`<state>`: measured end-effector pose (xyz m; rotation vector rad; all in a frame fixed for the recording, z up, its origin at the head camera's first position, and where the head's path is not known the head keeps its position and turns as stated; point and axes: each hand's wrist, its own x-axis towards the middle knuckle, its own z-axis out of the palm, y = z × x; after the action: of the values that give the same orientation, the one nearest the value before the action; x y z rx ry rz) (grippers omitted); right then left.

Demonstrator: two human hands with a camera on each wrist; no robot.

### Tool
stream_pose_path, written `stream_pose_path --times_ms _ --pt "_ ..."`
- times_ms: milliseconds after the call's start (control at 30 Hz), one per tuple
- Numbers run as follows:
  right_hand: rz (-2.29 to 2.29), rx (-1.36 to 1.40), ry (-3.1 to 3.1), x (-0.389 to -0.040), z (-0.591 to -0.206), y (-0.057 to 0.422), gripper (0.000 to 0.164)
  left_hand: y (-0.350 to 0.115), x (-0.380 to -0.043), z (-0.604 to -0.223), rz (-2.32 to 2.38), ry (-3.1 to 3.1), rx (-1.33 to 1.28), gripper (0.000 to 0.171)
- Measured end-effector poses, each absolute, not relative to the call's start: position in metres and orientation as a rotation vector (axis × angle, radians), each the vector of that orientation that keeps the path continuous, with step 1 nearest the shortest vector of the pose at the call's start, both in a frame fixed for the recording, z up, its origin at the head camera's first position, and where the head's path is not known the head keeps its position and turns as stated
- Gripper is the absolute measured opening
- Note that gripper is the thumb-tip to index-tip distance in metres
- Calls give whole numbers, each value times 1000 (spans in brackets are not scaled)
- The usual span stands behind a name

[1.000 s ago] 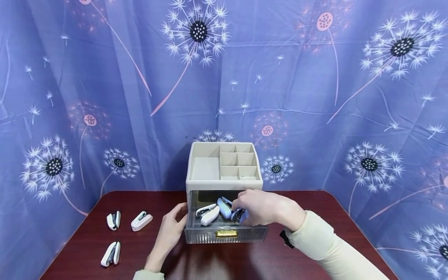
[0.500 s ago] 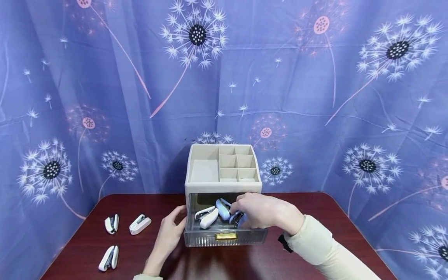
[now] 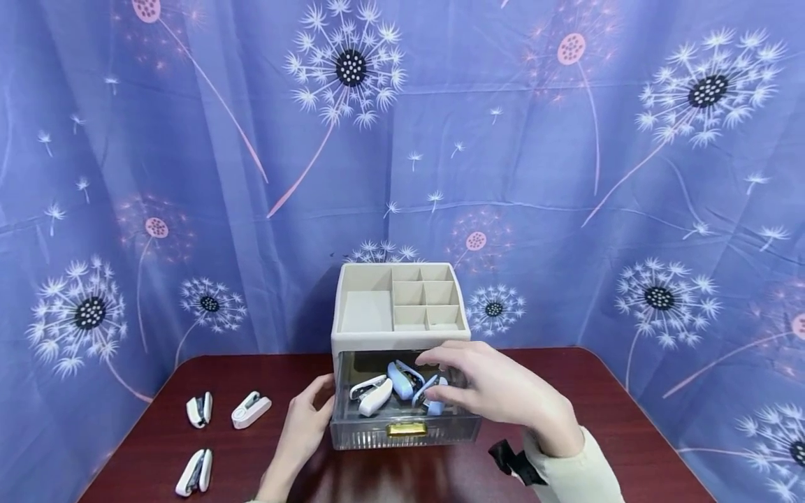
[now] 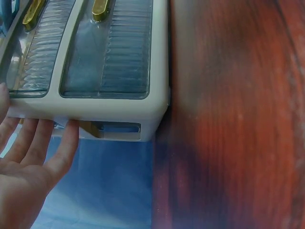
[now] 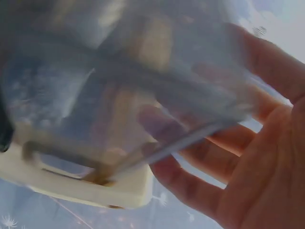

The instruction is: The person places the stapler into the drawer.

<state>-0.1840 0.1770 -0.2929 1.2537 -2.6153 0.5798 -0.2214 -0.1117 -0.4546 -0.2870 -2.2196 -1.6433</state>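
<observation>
Loosely, the right hand [image 3: 499, 384] gapes wide near a blue stapler [image 3: 435, 408]; the left hand [image 3: 305, 418], straight-fingered, touches the organizer [image 3: 400, 341].

The off-white organizer [image 3: 434, 341] has its clear drawer [image 3: 449, 432] open. A white stapler [image 3: 376, 399] lies near the drawer's left edge, two blue staplers [image 3: 399, 383] further right.

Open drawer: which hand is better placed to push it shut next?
Probably the right hand: it's open and apparently empty at the drawer, while the left hand touches the organizer.
</observation>
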Motion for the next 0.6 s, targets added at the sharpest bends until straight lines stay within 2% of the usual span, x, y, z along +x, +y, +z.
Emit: stream_pose_path --times_ms 167,600 --pt "661 1140 -2444 -165 -299 185 32 -119 -238 -482 -1625 -2201 -315 29" --pt "828 1123 -2181 -140 -324 177 30 -119 -241 -483 -1638 -2178 -342 29"
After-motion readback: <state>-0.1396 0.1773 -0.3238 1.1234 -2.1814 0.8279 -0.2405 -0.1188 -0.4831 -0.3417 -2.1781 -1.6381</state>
